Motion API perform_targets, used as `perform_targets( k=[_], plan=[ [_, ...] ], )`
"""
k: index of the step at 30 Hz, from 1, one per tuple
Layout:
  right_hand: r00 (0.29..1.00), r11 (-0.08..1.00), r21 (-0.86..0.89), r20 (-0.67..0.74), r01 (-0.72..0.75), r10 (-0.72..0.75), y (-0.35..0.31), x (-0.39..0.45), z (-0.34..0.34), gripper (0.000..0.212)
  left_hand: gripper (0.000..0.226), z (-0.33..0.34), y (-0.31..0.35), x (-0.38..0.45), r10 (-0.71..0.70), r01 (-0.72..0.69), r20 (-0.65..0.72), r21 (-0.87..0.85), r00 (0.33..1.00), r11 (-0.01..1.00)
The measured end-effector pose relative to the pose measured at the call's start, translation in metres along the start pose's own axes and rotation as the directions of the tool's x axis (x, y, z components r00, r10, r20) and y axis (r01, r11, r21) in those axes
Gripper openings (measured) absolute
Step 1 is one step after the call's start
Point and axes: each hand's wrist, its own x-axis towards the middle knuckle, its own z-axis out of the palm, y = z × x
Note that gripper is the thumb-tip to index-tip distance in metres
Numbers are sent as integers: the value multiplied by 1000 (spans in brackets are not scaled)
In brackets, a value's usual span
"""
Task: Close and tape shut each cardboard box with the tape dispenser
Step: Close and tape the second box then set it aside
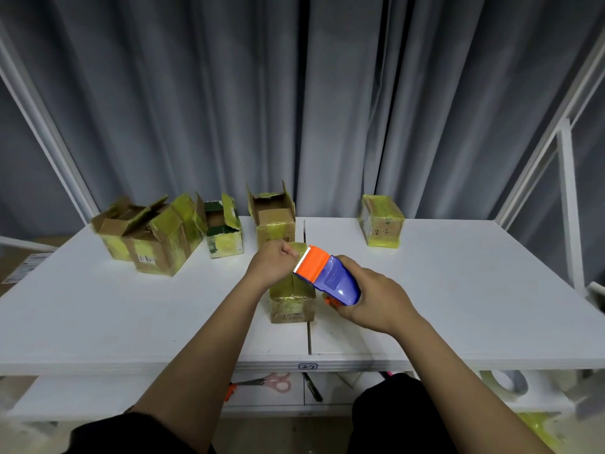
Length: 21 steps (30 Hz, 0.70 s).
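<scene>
My right hand [373,299] grips a blue tape dispenser [330,278] with an orange cutter head, held just above a small closed cardboard box [291,304] at the table's middle. My left hand [273,263] is closed at the dispenser's toothed edge, fingers pinched together as if on the tape end; the clear tape itself cannot be made out. Open boxes stand at the back: a large one [154,237] at left, a green-printed one [224,232], and a tall one [273,217]. A closed, taped box [381,221] stands at the back right.
The white table [131,309] has a seam down its middle. On the shelf below lie pink scissors [268,381], a black pen [312,386] and tape rolls [505,383]. White frame posts [569,204] rise at both sides before a grey curtain.
</scene>
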Motion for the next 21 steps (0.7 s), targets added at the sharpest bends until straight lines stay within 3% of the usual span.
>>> perform_targets(
  k=[3, 9, 14, 21],
  plan=[
    [999, 995, -97, 42, -3, 7, 7, -5, -9, 71, 19, -18, -4, 7, -43, 37, -115, -52, 992, 998],
    [987, 987, -142, 130, -79, 98, 4, -9, -15, 86, 14, -22, -15, 5, -32, 38, 40, -156, 999, 987],
    [991, 976, -203, 92, -73, 94, 2, -4, -23, 73, 23, -19, -24, -5, -40, 59, 75, -266, 996, 962],
    [987, 990, -105, 124, -93, 106, -9, 12, -33, 49, 18, -10, -49, -18, -65, 35, -90, -298, 994, 954]
  ],
)
